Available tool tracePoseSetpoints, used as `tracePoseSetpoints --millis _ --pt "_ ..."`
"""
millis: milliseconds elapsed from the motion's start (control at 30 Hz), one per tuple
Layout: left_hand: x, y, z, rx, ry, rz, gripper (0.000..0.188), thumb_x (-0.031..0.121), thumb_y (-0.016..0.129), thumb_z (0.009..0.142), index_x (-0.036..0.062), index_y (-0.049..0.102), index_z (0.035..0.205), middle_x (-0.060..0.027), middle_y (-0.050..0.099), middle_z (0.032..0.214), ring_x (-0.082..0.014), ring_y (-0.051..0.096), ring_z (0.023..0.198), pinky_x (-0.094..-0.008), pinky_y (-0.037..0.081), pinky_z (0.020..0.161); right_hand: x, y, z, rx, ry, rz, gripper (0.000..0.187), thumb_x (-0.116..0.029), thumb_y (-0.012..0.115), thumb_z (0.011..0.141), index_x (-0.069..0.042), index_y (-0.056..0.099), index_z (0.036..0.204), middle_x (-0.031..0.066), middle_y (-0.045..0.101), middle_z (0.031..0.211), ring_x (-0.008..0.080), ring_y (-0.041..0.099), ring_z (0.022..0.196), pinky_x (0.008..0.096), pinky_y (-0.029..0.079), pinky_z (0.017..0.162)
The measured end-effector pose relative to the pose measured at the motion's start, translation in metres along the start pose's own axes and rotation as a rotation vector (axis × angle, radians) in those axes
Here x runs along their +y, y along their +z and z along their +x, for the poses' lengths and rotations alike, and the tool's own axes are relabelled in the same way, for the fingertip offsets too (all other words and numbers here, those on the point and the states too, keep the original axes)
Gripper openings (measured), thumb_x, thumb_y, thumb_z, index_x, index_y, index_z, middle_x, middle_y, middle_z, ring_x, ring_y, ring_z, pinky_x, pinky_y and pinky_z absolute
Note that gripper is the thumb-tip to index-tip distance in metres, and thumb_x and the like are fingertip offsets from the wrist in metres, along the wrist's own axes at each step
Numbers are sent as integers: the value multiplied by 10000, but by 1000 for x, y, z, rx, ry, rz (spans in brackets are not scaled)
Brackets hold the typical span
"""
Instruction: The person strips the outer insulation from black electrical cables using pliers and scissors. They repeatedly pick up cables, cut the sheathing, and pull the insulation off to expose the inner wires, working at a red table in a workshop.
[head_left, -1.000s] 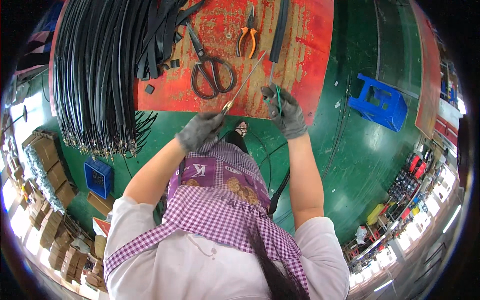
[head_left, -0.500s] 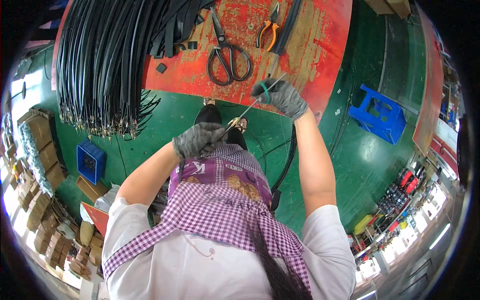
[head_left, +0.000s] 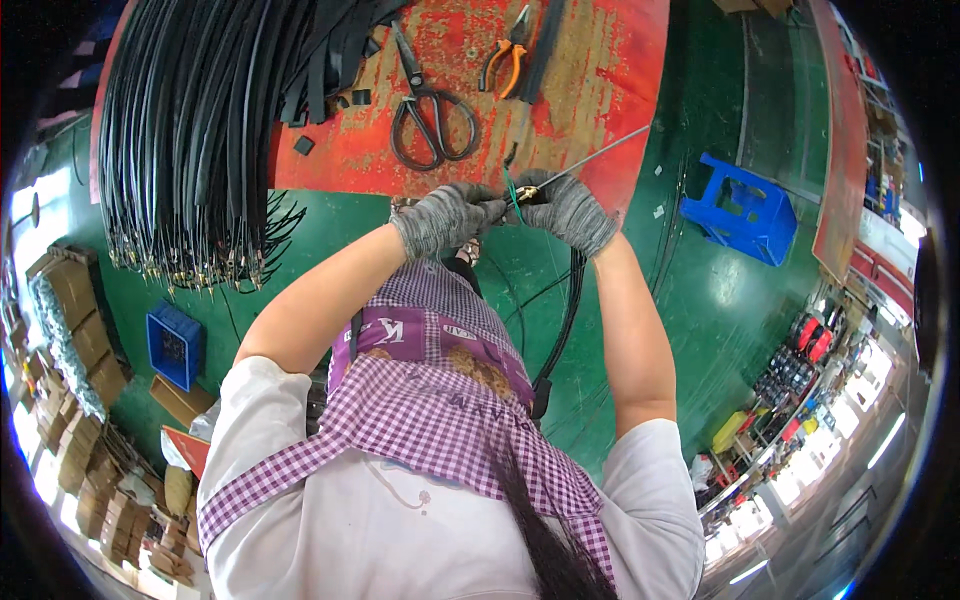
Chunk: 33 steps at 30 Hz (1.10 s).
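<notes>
Both forearms rise from the lower part of the view and bend inward so the two grey-gloved hands meet just below the near edge of the red desk [head_left: 590, 80]. The left hand [head_left: 445, 217] has its wrist angled toward the right, knuckles up, its fingers clenched on the end of a thin metal rod [head_left: 590, 160] where a brass-coloured tip shows. The right hand [head_left: 570, 210] faces it, almost touching, elbow out to the side, its fingers pinched on the same rod and on a short green tie [head_left: 513, 195] that sticks up between the two hands. From the hands the rod slants up and to the right, crossing the corner of the desk. A black cable [head_left: 570, 310] hangs down from beneath the right hand, curving over the green floor [head_left: 700, 300] toward the person's checked apron [head_left: 440, 410]. On the desk, just beyond the hands, lie black-handled scissors [head_left: 430, 110]; orange-handled pliers [head_left: 505, 45] lie farther back to their right. A thick bundle of black cables [head_left: 190, 130] drapes over the desk's left end, its brass tips hanging past the edge. Right of the desk, well apart, a blue plastic stool [head_left: 745, 205] stands on the floor.
</notes>
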<state>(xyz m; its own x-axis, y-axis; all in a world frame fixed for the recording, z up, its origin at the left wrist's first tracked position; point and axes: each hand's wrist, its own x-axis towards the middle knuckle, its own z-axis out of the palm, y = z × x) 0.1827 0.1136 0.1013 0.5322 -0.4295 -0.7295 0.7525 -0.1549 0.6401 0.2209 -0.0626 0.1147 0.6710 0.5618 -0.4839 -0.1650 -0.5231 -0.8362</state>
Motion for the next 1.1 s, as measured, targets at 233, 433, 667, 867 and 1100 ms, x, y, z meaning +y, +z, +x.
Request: tracePoseSetpoints --millis 233,433,667,867,1100 --pt "18 33 -19 -104 251 212 254 206 483 806 23 540 971 -26 526 691 -78 457 630 -241 405 604 -13 -1 -68 152 -13 392 263 -64 579 711 -28 525 966 72 568 840 130 535 808 263 432 719" --pt "-3 59 -23 -127 304 208 291 152 456 827 22 477 1087 13 525 771 -70 461 706 -207 405 653 4 10 -107 180 -62 508 262 -72 561 742 -34 526 998 63 557 917 121 512 877 268 422 748" --pt "1 87 -50 -69 739 591 284 119 425 819 26 462 1085 -120 527 729 -207 517 655 -294 415 601 16 19 -138 300 -154 331 251 -109 571 744 -54 537 986 47 557 918 124 513 860 263 424 740" --pt "-19 109 -64 21 901 716 186 85 427 792 14 517 939 -133 527 674 -263 532 602 -320 421 541 17 43 -160 349 -296 592 486 -169 631 702 -58 431 1131 49 526 988 139 510 872 271 424 756" --pt "-27 132 -69 82 833 528 134 117 448 787 19 501 862 -157 487 614 -322 501 581 -346 403 526 29 59 -182 249 -229 607 420 -108 546 772 -39 399 1159 23 520 950 91 486 817 234 422 713"
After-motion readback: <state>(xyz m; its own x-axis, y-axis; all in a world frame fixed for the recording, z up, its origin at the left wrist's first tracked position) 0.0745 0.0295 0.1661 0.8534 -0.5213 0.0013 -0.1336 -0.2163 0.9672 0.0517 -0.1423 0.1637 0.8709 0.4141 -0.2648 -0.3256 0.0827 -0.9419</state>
